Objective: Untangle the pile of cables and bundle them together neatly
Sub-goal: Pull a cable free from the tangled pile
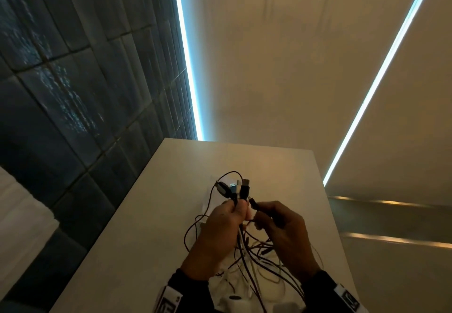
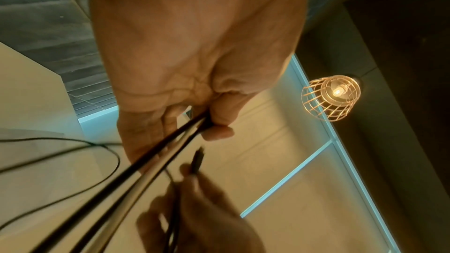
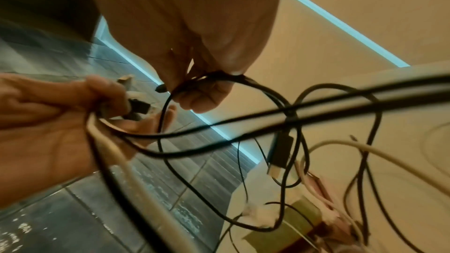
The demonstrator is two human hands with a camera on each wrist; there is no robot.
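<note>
Above the white table (image 1: 151,227) my left hand (image 1: 230,217) grips a bunch of black and white cable ends, and their USB plugs (image 1: 241,186) stick up past my fingers. Close on its right, my right hand (image 1: 269,215) pinches one thin black cable just behind its small plug (image 1: 252,201). Below both hands the black and white cables (image 1: 256,259) hang in tangled loops to the table. The left wrist view has my left hand (image 2: 209,122) clamping the dark cables (image 2: 155,157). My right hand (image 3: 202,88) pinches the small plug (image 3: 161,88) in the right wrist view.
A dark tiled wall (image 1: 73,80) stands to the left of the table. Lit strips (image 1: 188,63) run along a beige wall behind. A caged lamp (image 2: 331,97) glows overhead. Small white and coloured items (image 3: 304,216) lie under the cables on the table.
</note>
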